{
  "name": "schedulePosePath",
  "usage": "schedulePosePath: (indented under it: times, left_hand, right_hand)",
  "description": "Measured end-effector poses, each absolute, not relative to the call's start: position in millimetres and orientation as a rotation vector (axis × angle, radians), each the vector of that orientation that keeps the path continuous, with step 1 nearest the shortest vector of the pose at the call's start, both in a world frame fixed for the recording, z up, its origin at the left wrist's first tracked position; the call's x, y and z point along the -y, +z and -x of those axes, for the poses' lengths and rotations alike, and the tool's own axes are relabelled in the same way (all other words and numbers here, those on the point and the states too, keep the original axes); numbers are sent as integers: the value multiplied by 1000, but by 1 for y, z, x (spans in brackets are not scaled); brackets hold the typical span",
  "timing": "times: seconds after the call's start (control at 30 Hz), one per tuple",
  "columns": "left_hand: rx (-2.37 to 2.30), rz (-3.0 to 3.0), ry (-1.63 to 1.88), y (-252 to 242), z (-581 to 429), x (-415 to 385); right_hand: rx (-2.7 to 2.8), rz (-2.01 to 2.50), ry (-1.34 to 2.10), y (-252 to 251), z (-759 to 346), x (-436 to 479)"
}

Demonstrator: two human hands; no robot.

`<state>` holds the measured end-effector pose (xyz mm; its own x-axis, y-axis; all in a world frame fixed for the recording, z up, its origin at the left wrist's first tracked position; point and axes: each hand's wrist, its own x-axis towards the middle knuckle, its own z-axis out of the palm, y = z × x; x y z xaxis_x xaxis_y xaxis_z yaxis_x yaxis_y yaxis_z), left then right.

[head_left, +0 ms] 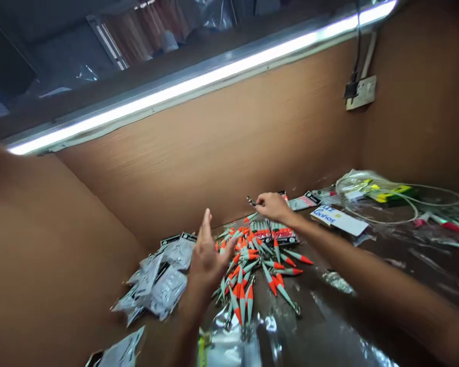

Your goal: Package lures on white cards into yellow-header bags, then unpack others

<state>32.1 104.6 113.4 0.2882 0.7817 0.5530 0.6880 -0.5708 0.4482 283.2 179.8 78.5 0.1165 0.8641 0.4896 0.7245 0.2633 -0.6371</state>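
My left hand (208,255) is raised over the left side of a pile, fingers stretched and thumb apart, with nothing in it. The pile (248,260) is made of slim, spindle-shaped fishing tackle pieces, orange and pale grey, with small metal fittings at their ends. Farther back, my right hand (271,206) pinches a small dark metallic piece (251,201) between thumb and fingers; its exact kind is too small to tell. Just below that hand lie packets of red-and-pale pieces (273,233) with black labels.
Filled clear packets (164,280) are heaped at the left. Clear plastic bags (233,346) lie at the near edge. On the right are a handwritten white card (338,218), coiled clear tubing (382,221) and a yellow item (396,193). A lit tube lamp (199,79) crosses above the back board.
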Motion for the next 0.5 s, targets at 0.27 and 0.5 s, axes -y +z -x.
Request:
schedulePosePath:
  times: [0.27,0.5]
  left_hand:
    - [-1414,-1945,1358,60,-40,-145]
    - [-959,-1115,1553,74,-18,-156]
  right_hand:
    - [1494,863,806,97,-183,-141]
    - [1594,1009,717,72,-197,-165]
